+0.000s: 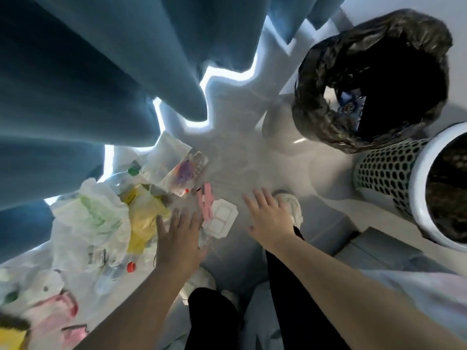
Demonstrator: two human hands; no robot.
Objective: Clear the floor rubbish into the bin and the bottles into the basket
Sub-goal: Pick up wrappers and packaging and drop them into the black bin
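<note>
We note teal-blue curtains [101, 59] above a pale grey floor [240, 137]. The bin liner [328, 117] is glossy black; the basket [384, 173] is white, its wall patterned with rows of dark round holes. In the litter we log a white bag [93, 218] with faded green print, a yellow bag [144, 218], pink strips [206, 200], a white tray [221, 218], a red cap [131, 267] and a green bottle cap [133, 170]. The trousers [209, 317] are black, the shoe [290, 205] white.

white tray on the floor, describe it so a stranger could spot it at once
Find the heap of plastic bags on the floor below the blue curtain. Just right of it, between the left hand and right hand, lies the white tray. Unlike the crumpled bags, it is flat, with two shallow compartments.
</note>
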